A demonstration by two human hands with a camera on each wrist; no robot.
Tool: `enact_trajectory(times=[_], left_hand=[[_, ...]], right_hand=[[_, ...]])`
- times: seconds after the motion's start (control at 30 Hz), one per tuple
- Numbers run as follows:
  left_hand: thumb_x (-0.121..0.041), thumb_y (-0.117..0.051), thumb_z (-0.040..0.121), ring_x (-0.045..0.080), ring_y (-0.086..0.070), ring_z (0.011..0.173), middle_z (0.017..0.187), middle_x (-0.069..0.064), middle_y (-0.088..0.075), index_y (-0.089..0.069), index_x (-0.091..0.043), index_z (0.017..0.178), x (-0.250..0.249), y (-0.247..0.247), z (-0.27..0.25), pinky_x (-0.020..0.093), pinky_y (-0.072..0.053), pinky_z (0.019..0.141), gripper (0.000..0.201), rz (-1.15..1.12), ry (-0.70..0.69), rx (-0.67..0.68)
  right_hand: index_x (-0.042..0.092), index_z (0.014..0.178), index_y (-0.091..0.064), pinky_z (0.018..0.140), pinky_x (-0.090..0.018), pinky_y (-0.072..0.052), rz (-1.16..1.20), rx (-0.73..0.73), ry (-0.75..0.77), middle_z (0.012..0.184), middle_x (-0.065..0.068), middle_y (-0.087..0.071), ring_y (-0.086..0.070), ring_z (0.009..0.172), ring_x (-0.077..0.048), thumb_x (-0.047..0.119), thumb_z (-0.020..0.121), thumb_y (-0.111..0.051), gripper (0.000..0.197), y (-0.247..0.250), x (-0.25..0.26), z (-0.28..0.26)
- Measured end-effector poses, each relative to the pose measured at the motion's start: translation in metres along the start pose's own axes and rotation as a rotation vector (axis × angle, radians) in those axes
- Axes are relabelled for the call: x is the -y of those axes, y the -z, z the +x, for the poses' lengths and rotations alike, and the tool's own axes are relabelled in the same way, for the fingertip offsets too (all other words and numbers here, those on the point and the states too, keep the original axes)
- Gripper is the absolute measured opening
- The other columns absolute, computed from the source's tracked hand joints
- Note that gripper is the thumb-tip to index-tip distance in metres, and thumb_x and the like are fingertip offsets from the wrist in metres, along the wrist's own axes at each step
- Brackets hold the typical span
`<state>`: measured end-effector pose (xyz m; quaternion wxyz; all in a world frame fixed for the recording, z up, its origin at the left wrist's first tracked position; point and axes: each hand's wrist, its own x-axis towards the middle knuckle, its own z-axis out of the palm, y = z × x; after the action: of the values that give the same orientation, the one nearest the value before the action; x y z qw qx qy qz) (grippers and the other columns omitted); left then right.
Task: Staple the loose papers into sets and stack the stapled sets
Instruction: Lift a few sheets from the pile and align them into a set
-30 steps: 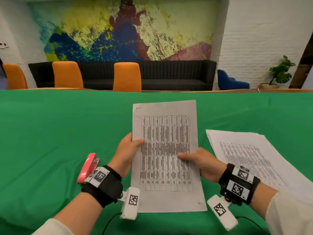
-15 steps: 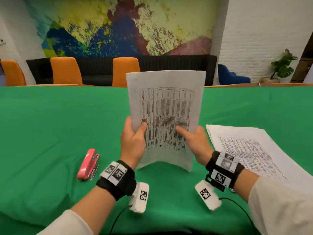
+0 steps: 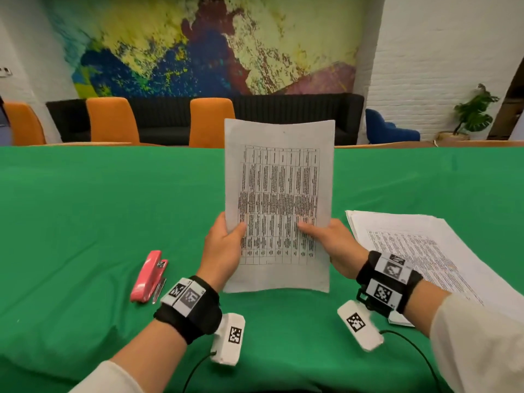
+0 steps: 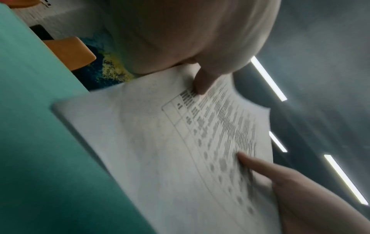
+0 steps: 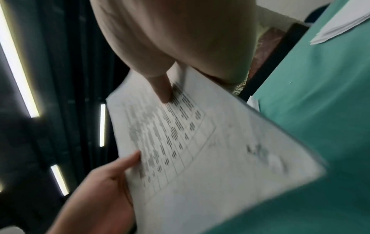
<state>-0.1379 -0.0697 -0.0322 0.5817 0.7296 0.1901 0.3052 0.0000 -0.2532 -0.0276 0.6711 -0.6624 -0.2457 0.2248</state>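
Your left hand (image 3: 224,248) pinches the left edge of the white printed sheets with a table of dark text (image 3: 279,205), thumb on the front face and fingers behind. Your right hand (image 3: 330,245) pinches the right edge the same way; both wrist views show a thumb pressed onto the printed table. Neither hand is spread.

A second ago these sheets lay flat on the green tablecloth (image 3: 99,208). Half a second ago you had them raised and bowed. Now they stand upright, their lower edge at or just above the cloth; contact cannot be confirmed. This reads as squaring the sheets before stapling. No staple is visible, so treat this set as loose.

How many sheets you hold cannot be told from these views.

The pink stapler (image 3: 149,276) lies on the cloth just left of your left wrist, apart from both hands. The stack of white printed papers (image 3: 419,248) lies on the cloth to your right, near your right wrist. Whether any of those are already stapled cannot be told.

Before you reach for the stapler, keep one hand pinching the aligned edges, or the sheets are likely to slip out of register.
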Motion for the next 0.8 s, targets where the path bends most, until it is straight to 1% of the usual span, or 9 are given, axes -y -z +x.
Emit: enact_trajectory(times=[0.1,0.23,0.3,0.4,0.43,0.5,0.57,0.67,0.8], left_hand=[[-0.015,-0.053,0.107,0.014,-0.073,0.108,0.116,-0.010,-0.077,-0.065,-0.031,0.121,-0.011,0.013,-0.003,0.046,-0.056,0.101,0.024,-0.012,0.111,0.131],[-0.014,-0.050,0.108,0.020,-0.077,0.102,0.115,-0.001,-0.079,-0.065,-0.022,0.126,0.000,0.021,-0.021,0.046,-0.058,0.092,0.025,-0.062,0.307,0.229],[-0.014,-0.049,0.109,0.020,-0.077,0.100,0.115,0.000,-0.079,-0.065,-0.022,0.126,0.010,0.021,-0.032,0.044,-0.059,0.089,0.024,-0.052,0.342,0.246],[-0.013,-0.049,0.109,0.016,-0.077,0.098,0.110,-0.004,-0.080,-0.066,-0.021,0.124,0.018,0.023,-0.043,0.037,-0.059,0.084,0.024,-0.017,0.352,0.291],[-0.013,-0.050,0.108,0.017,-0.077,0.099,0.111,-0.004,-0.079,-0.066,-0.020,0.125,0.017,0.026,-0.042,0.038,-0.059,0.085,0.024,-0.018,0.349,0.296],[-0.013,-0.050,0.108,0.022,-0.076,0.103,0.114,0.000,-0.079,-0.065,-0.018,0.129,0.016,0.032,-0.032,0.047,-0.059,0.093,0.026,-0.059,0.354,0.257],[-0.008,-0.049,0.107,0.028,-0.076,0.105,0.116,0.005,-0.078,-0.064,-0.017,0.130,0.014,0.037,-0.020,0.052,-0.059,0.095,0.029,-0.149,0.363,0.196],[-0.004,-0.047,0.107,0.026,-0.077,0.101,0.114,0.005,-0.078,-0.063,-0.015,0.130,0.015,0.033,-0.013,0.046,-0.060,0.086,0.031,-0.164,0.349,0.165],[-0.005,-0.045,0.108,0.024,-0.077,0.098,0.111,0.001,-0.079,-0.065,-0.020,0.125,0.025,0.021,-0.019,0.042,-0.060,0.081,0.031,-0.133,0.340,0.117]], right_hand=[[0.006,0.122,-0.069,0.098,-0.052,-0.058,0.023,0.069,-0.091,0.113,-0.012,-0.078,-0.076,0.103,-0.031,0.017,0.099,-0.066,0.025,0.008,0.013,-0.011],[0.000,0.122,-0.067,0.094,-0.051,-0.059,0.183,0.017,-0.155,0.115,-0.020,-0.076,-0.072,0.107,-0.039,0.014,0.102,-0.061,0.024,0.018,0.013,-0.014],[-0.001,0.123,-0.066,0.092,-0.052,-0.059,0.216,-0.005,-0.190,0.115,-0.021,-0.076,-0.072,0.107,-0.040,0.009,0.104,-0.057,0.024,0.019,0.005,-0.011],[0.000,0.125,-0.065,0.093,-0.056,-0.059,0.134,-0.037,-0.193,0.112,-0.019,-0.077,-0.073,0.101,-0.040,0.008,0.102,-0.060,0.025,0.018,-0.010,-0.007],[0.001,0.126,-0.065,0.094,-0.057,-0.059,0.110,-0.038,-0.182,0.112,-0.019,-0.077,-0.073,0.102,-0.040,0.010,0.102,-0.061,0.026,0.016,-0.015,-0.007],[0.003,0.126,-0.064,0.094,-0.058,-0.059,0.081,-0.017,-0.171,0.112,-0.017,-0.077,-0.074,0.104,-0.040,0.012,0.102,-0.062,0.026,0.014,-0.022,-0.007],[0.004,0.126,-0.064,0.091,-0.053,-0.061,0.075,0.034,-0.185,0.112,-0.017,-0.077,-0.075,0.101,-0.037,0.012,0.103,-0.060,0.025,0.010,-0.025,-0.007],[0.004,0.126,-0.063,0.086,-0.049,-0.063,0.086,0.105,-0.227,0.114,-0.016,-0.077,-0.076,0.100,-0.034,0.011,0.103,-0.059,0.024,0.006,-0.029,-0.008],[0.004,0.130,-0.062,0.093,-0.054,-0.059,0.095,0.118,-0.299,0.118,-0.017,-0.076,-0.073,0.109,-0.039,0.011,0.104,-0.057,0.027,0.006,-0.037,-0.007]])
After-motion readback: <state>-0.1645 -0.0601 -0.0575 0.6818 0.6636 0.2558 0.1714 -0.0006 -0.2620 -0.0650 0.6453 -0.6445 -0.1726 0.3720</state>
